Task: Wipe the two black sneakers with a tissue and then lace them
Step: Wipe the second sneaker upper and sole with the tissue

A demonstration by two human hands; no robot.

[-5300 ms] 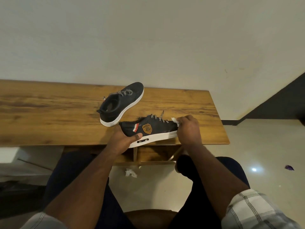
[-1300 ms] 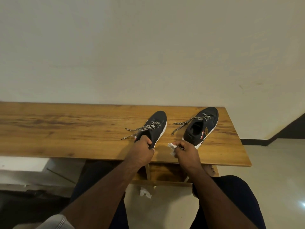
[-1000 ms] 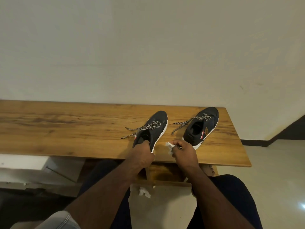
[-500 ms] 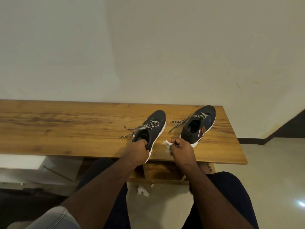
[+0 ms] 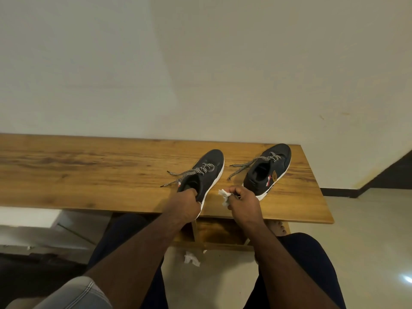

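Both black sneakers stand side by side on the wooden surface (image 5: 89, 170) at centre frame. The left hand (image 5: 185, 207) grips the heel collar of the left sneaker (image 5: 204, 175); the right hand (image 5: 245, 202) pinches a crumpled tissue (image 5: 224, 194) between the shoes, just below the right sneaker (image 5: 267, 168). Wiping looks unfinished or just ending. Lacing remains: both laces trail loose, only the front eyelets threaded.

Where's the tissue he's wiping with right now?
In the head view the tissue is pinched in the right hand, above the table's front edge, between the two sneakers.
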